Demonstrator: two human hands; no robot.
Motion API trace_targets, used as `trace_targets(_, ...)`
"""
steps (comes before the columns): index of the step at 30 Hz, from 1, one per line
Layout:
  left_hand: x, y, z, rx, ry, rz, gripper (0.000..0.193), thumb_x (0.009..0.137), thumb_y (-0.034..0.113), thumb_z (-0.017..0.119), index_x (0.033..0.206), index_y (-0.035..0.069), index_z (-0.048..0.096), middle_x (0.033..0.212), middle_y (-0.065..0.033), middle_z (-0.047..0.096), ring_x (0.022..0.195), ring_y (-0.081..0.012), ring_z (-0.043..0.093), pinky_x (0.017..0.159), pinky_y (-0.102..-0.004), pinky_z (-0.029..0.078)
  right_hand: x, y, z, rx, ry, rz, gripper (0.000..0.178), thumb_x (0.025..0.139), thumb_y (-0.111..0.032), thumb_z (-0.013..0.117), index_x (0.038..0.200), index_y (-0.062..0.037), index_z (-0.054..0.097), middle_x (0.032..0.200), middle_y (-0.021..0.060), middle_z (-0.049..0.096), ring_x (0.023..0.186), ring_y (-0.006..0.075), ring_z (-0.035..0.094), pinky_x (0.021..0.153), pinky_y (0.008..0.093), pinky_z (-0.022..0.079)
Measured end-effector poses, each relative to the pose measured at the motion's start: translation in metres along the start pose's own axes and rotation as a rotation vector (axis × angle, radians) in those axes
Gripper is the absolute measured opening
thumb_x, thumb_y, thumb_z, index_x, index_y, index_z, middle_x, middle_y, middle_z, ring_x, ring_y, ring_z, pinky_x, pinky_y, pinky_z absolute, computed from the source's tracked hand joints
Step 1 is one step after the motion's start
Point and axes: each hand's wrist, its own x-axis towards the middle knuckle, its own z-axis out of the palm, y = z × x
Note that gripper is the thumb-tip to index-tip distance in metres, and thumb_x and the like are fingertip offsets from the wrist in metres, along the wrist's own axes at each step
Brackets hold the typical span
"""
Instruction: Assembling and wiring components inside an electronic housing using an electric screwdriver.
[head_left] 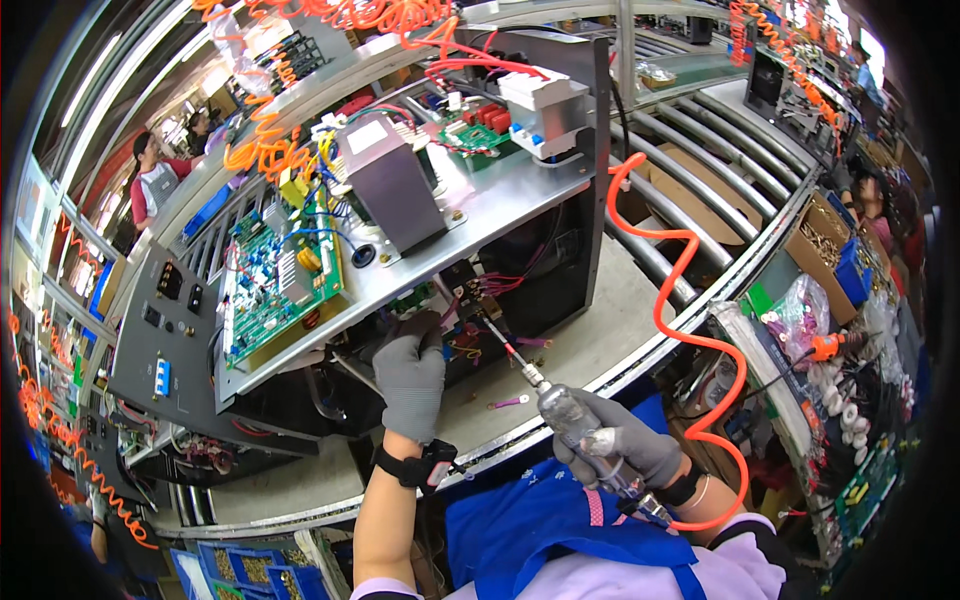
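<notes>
My right hand (630,445), in a grey glove, is wrapped round an air screwdriver (570,412) fed by a coiled orange hose (742,385). Its long bit points up and left to a small terminal part (470,295) in the lower bay of a metal chassis (480,195). Beside that part my left hand (410,375), also gloved, reaches under the upper shelf with its fingers curled closed. Its fingertips are partly hidden, and what they hold cannot be made out. Purple wires (505,283) run near the bit. A loose purple lead (508,402) lies below.
On the shelf sit a green circuit board (285,280), a large transformer (390,185) and a white-topped block (545,105). Rollers (700,195) run behind on the right. Blue bins (250,570) stand lower left; a cardboard box of screws (825,245) is at right. Other people work farther off.
</notes>
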Motion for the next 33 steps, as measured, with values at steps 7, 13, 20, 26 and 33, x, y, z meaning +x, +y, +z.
trace_targets(7, 0.003, -0.007, 0.008, 0.092, 0.032, -0.020, 0.019, 0.081, 0.008, 0.061, 0.098, 0.009, 0.070, 0.091, -0.0178, 0.067, 0.083, -0.0347, 0.064, 0.073, -0.0391, 0.050, 0.023, -0.013, -0.002, -0.058, -0.014, 0.000, 0.072, 0.080, -0.026, 0.066, 0.139, -0.0033, 0.032, 0.089, 0.0105, 0.058, 0.058, 0.0149, 0.059, 0.050, 0.0261, 0.051)
trace_targets(13, 0.003, -0.002, 0.010, 0.123, 0.050, -0.035, 0.018, 0.082, 0.009, 0.061, 0.097, 0.010, 0.070, 0.090, -0.0178, 0.067, 0.082, -0.0357, 0.064, 0.073, -0.0397, 0.050, 0.035, -0.017, -0.008, -0.057, -0.012, 0.029, 0.062, 0.080, -0.026, 0.065, 0.132, -0.0029, 0.038, 0.087, 0.0089, 0.058, 0.057, 0.0137, 0.059, 0.050, 0.0250, 0.050)
trace_targets(20, 0.003, -0.004, 0.011, 0.173, 0.078, -0.021, 0.018, 0.079, 0.006, 0.062, 0.094, 0.009, 0.070, 0.088, -0.0172, 0.066, 0.079, -0.0363, 0.063, 0.070, -0.0409, 0.049, 0.035, -0.022, -0.004, -0.046, -0.031, 0.010, 0.056, 0.081, -0.029, 0.062, 0.126, -0.0033, 0.042, 0.085, 0.0080, 0.058, 0.056, 0.0132, 0.057, 0.047, 0.0248, 0.047)
trace_targets(26, 0.004, -0.001, 0.005, 0.159, 0.101, -0.001, 0.021, 0.075, 0.001, 0.061, 0.093, 0.009, 0.070, 0.085, -0.0175, 0.065, 0.079, -0.0362, 0.062, 0.069, -0.0413, 0.049, 0.039, -0.005, -0.005, 0.392, -0.116, 0.023, 0.040, 0.088, -0.023, 0.055, 0.122, -0.0047, 0.046, 0.082, 0.0085, 0.058, 0.053, 0.0144, 0.054, 0.045, 0.0270, 0.044)
trace_targets(33, 0.004, -0.002, 0.004, 0.151, 0.049, -0.003, 0.032, 0.071, -0.002, 0.056, 0.097, 0.010, 0.070, 0.088, -0.0178, 0.064, 0.080, -0.0366, 0.062, 0.071, -0.0421, 0.049, 0.040, 0.005, 0.007, 0.291, -0.065, -0.010, 0.040, 0.087, -0.027, 0.056, 0.120, -0.0063, 0.047, 0.086, 0.0095, 0.057, 0.055, 0.0144, 0.051, 0.048, 0.0285, 0.043)
